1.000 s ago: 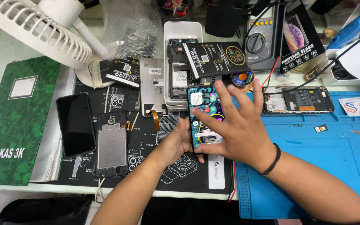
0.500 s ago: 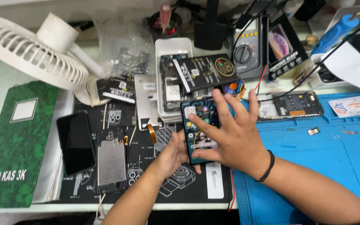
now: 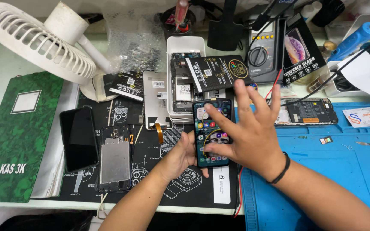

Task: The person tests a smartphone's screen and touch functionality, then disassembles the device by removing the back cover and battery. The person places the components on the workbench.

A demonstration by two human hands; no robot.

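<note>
Since earlier, right hand has spread its fingers, tapping the lit phone; left hand pinches its nine-o'clock edge, a grip that looks loose enough to slip.

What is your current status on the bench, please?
Left hand grips lit phone from its side. Right hand over it, index fingertip on screen. Opened phone lies apart, left.

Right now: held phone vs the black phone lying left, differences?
The held phone has a lit screen of coloured icons; the black phone is dark. The held phone is gripped by the left hand and touched by the right hand; the black phone lies untouched on the mat. Both face up.
</note>
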